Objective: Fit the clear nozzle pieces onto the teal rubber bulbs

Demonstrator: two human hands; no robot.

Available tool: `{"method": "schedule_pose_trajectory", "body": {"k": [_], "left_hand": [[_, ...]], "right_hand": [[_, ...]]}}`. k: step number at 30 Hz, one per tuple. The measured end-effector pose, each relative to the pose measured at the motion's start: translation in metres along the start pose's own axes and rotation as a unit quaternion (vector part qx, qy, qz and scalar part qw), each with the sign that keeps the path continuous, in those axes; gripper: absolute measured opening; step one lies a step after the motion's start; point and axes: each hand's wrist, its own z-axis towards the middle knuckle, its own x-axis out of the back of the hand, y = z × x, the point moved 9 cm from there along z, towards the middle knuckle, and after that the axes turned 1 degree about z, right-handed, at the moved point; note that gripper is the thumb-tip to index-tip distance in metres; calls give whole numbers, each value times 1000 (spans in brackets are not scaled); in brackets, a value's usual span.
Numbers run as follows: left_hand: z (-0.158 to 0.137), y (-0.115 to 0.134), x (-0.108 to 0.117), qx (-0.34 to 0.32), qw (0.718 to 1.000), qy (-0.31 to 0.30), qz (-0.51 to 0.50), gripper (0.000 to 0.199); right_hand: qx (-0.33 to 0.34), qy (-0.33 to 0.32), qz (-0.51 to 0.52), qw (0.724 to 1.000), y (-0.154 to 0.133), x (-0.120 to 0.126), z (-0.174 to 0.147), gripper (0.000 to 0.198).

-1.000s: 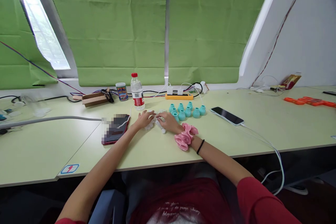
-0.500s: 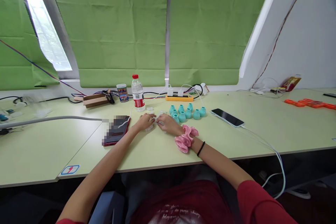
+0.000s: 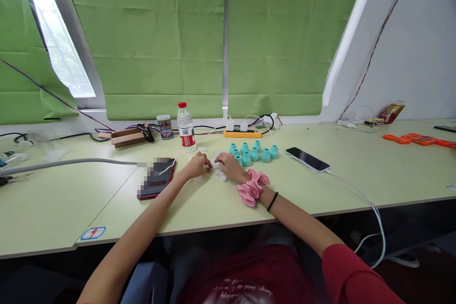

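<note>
My left hand (image 3: 198,166) and my right hand (image 3: 230,166) face each other closely over the table, fingers bent and closed. Between their fingertips is a small translucent white piece (image 3: 215,164), its kind too small to make out. More such loose pieces (image 3: 221,175) lie under and beside the hands, partly covered by them. Just right of my right hand stands a cluster of several small teal pots (image 3: 245,157) with open necks. A pink scrunchie (image 3: 250,189) and a thin black band circle my right wrist and forearm.
A water bottle (image 3: 186,130) and a printed can (image 3: 165,127) stand behind my hands, near an open cardboard box (image 3: 128,137) and an orange power strip (image 3: 242,133). A partly blurred phone (image 3: 160,181) lies left, a charging phone (image 3: 308,159) right, with cables trailing over the front edge.
My hands have shifted slightly over the white pieces, uncovering some below my right hand. My left fingers now reach further in toward my right. The view has tilted a little.
</note>
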Motion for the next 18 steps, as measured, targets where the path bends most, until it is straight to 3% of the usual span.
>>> {"method": "schedule_pose_trajectory", "body": {"k": [5,10,14,18], "left_hand": [[2,-2,4,4,1000,20,-18,14],[2,-4,14,25,997,63,-42,18],[1,-4,20,36,993,90,-75,18],[2,-6,24,49,985,115,-121,21]], "right_hand": [[-5,4,-7,1000,-11,11,-1,25],[6,-42,-6,999,-18,9,-7,12],[1,-73,6,997,-15,0,-13,18],[-16,-48,45,998,-11,3,-10,18]]}}
